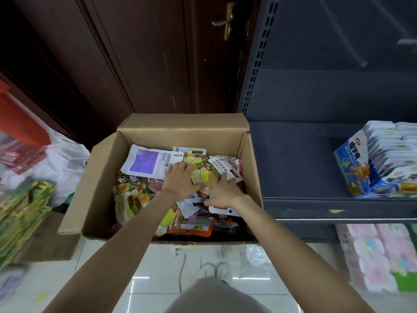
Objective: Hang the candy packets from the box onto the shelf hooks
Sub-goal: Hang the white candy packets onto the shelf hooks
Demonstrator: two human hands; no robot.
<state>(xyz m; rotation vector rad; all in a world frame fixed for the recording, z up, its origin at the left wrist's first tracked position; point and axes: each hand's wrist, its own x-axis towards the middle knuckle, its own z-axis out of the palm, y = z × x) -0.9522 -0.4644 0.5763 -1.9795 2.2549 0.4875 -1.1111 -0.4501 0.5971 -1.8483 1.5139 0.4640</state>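
- both hands are down in the cardboard box (101, 177), which stands open on the floor between a dark wooden door (135, 53) and a grey shelf unit (316, 154).
- the left hand (180, 179) lies on top of the heap with its fingers curled over a green and yellow candy packet (203, 170); it looks to be gripping that packet from the left side.
- the right hand (222, 190) is at the same packet's right edge, fingers spread and fairly straight, pressing or steadying rather than clearly closing; i cannot tell whether the thumb pinches anything.
- both forearms reach forward and down, converging over the middle of the box, wrists roughly level, palms facing down.
- around the hands the box is full of loose packets: a white and purple packet (146, 164) to the left, an orange packet (194, 229) near the front wall, white header cards with hang holes poking out between them.
- progress, as a judgement: early in a cycle, or early overall. the box is well filled, no packet is lifted clear of it, and no hooks bearing candy are plain in view.
- still left: lift a packet out, turn to the hooks, thread its hole on, and repeat for the heap.
- further out, a blue display carton (354, 168) of packets sits on the shelf at right, and a white plastic bag (65, 161) lies left of the box.
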